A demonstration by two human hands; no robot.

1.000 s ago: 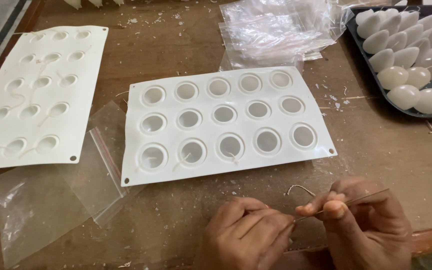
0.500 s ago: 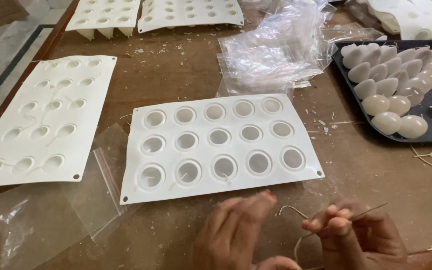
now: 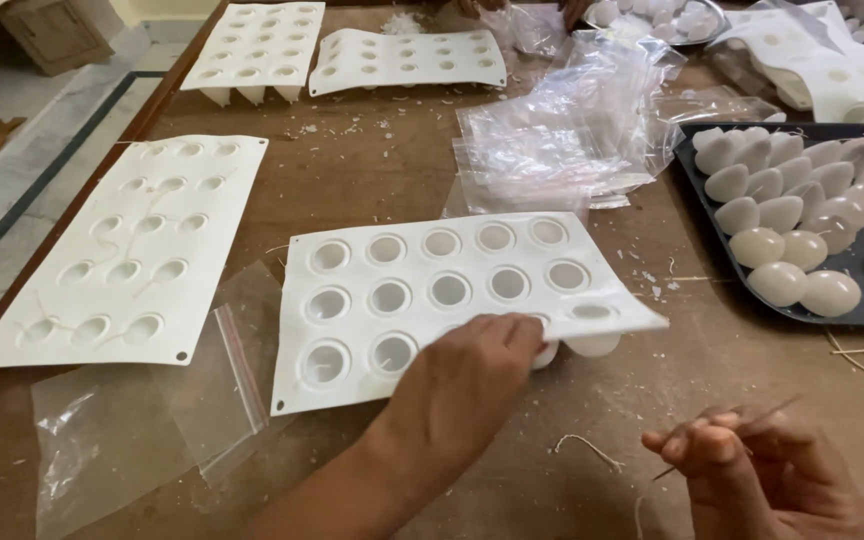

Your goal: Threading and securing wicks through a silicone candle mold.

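Head view, left hand (image 3: 462,385): I see it gripping the near edge of the white mould tray (image 3: 422,300), centre frame, lifting its right corner off the bench (image 3: 392,160).
Right hand (image 3: 762,480): lower right, pinching a thin needle (image 3: 727,440).
Nearby: loose wick (image 3: 587,447); dark tray of wax pieces (image 3: 802,230), right edge.

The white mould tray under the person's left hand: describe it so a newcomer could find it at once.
On the brown wooden table, it is the white mould tray nearest the person, beside a dark tray of egg-shaped casts. Unlike the other moulds, its near right edge is lifted by the left hand, showing rounded cups underneath.
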